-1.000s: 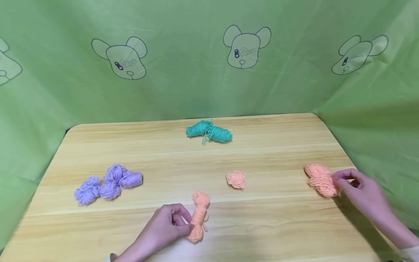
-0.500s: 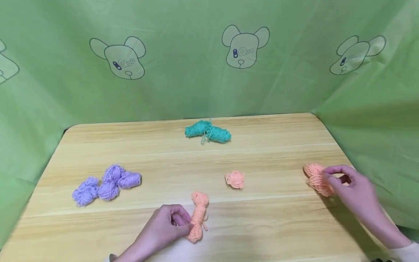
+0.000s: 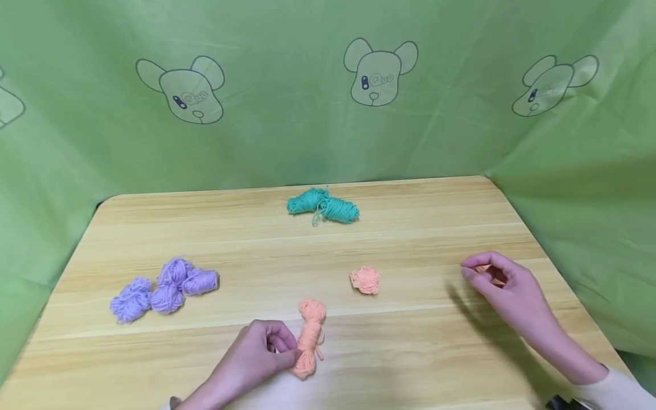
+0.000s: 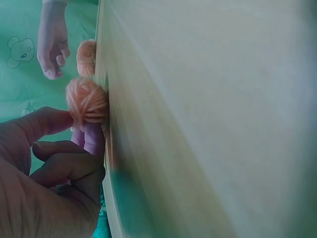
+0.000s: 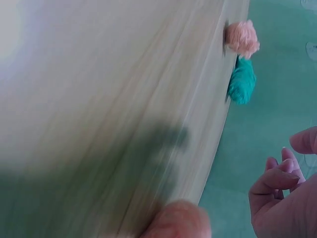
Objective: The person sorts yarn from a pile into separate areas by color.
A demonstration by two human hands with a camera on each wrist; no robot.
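Observation:
With thumb and fingers, my left hand (image 3: 261,352) pinches the lower end of a peach yarn skein (image 3: 310,333), which lies on the table and is tied in at its middle. The left wrist view shows the skein's rounded end (image 4: 86,99) at the fingertips. My right hand (image 3: 517,293) hovers above the table on the right, fingers loosely bent and holding nothing. It hides most of a peach yarn bundle (image 3: 483,268), which the right wrist view shows blurred as peach yarn (image 5: 179,222). A small peach yarn ball (image 3: 365,280) lies between the hands.
Several purple yarn bundles (image 3: 166,287) lie together on the left. Two teal yarn skeins (image 3: 324,206) touch each other near the back edge of the wooden table (image 3: 246,245). A green curtain (image 3: 287,131) with printed bear heads encloses the back and sides.
My right hand has lifted off the right peach yarn bundle and moved left with nothing in it, now covering most of it. The left hand keeps its pinch on the skein.

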